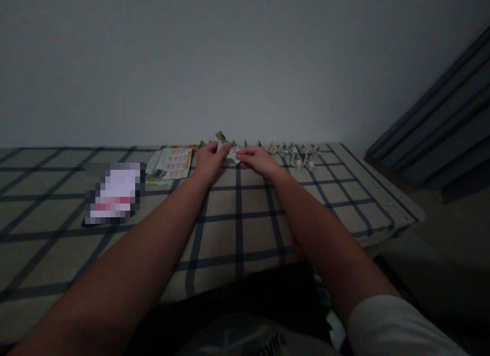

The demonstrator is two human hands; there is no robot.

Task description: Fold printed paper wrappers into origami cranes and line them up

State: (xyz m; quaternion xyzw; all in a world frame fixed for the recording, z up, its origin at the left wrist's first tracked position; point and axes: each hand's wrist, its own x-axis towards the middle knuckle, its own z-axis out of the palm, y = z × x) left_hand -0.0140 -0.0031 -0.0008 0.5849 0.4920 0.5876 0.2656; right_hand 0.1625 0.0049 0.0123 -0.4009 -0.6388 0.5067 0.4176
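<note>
White creased paper | between bare hands | pointy folded pieces | checked cloth

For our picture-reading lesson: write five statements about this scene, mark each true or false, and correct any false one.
1. The right hand pinches a small pale piece. True.
2. The blurred object lies left of the printed sheets. True.
3. The left hand lies on the blurred object. False: it is apart from it, close to the right hand.
4. Small folded pieces lie on the cloth, right of the right hand. True.
5. The cloth is plain. False: dark stripes cross it.
</note>
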